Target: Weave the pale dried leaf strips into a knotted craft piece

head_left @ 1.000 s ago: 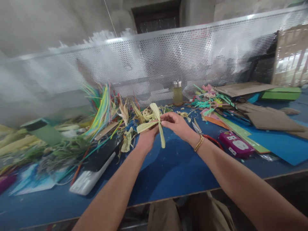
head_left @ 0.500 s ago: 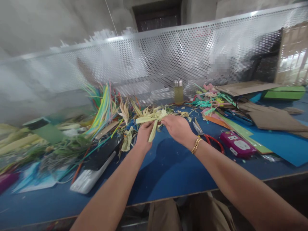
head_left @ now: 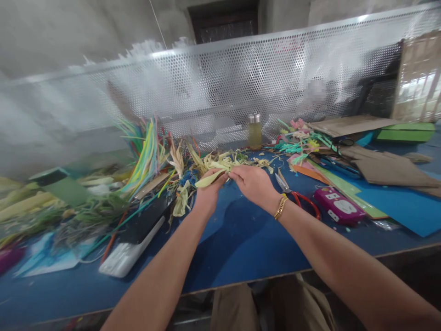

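Observation:
Pale yellow-green corn husk strips (head_left: pixel 209 178) are held between my two hands above the blue table (head_left: pixel 237 248). My left hand (head_left: pixel 208 195) is closed on them, and one strip lies across its fingers, pointing left. My right hand (head_left: pixel 253 181), with a gold bracelet (head_left: pixel 280 206) on its wrist, pinches the husk near its right end. The right fingertips are partly hidden. Behind the hands lies a heap of dried husks (head_left: pixel 220 161). Red-handled scissors (head_left: pixel 299 198) rest just right of my right hand.
A purple power strip (head_left: pixel 339 205) lies beside the scissors. Cardboard (head_left: pixel 389 165) and coloured paper cover the right side. Pipe cleaners (head_left: pixel 148 156) and a white-and-black device (head_left: pixel 132 250) are at left. A capped glass bottle (head_left: pixel 255 133) stands before the perforated metal screen (head_left: pixel 248 78).
The husk strip that hung down over my left hand has been folded away and no longer hangs there. Both hands stay nearly in place, fingers slightly shifted.

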The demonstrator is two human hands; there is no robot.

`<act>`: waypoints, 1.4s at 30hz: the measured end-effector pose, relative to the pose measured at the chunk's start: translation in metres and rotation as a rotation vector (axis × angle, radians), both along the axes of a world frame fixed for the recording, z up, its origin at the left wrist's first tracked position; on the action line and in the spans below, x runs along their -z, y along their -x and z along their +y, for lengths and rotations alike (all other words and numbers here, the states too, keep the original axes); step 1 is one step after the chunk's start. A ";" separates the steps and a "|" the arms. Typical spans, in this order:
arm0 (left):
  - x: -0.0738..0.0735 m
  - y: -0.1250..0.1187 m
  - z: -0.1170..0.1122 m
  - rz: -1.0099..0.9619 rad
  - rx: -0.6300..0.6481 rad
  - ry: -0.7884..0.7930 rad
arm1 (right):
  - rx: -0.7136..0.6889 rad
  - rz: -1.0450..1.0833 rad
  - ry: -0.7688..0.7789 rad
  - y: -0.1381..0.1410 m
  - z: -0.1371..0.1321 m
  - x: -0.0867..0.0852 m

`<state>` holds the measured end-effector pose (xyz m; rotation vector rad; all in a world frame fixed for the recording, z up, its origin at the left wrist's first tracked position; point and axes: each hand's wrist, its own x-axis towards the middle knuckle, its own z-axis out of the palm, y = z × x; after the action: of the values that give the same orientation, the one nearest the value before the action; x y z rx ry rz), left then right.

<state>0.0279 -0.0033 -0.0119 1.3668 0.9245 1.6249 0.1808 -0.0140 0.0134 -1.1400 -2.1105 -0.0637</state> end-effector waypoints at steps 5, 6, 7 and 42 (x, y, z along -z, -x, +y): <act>0.003 0.004 0.006 0.014 -0.035 -0.037 | 0.059 0.084 0.010 -0.002 -0.004 -0.005; 0.004 0.004 0.006 0.016 -0.047 -0.041 | 0.065 0.089 0.002 -0.003 -0.005 -0.005; 0.004 0.005 0.007 0.018 -0.060 -0.044 | 0.068 0.086 -0.006 -0.003 -0.005 -0.006; 0.001 0.003 0.007 0.046 0.012 0.015 | 0.121 0.098 -0.107 -0.004 -0.007 -0.010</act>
<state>0.0253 0.0040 -0.0125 1.4020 0.9513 1.5809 0.1853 -0.0214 0.0235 -1.1821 -1.9280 -0.1718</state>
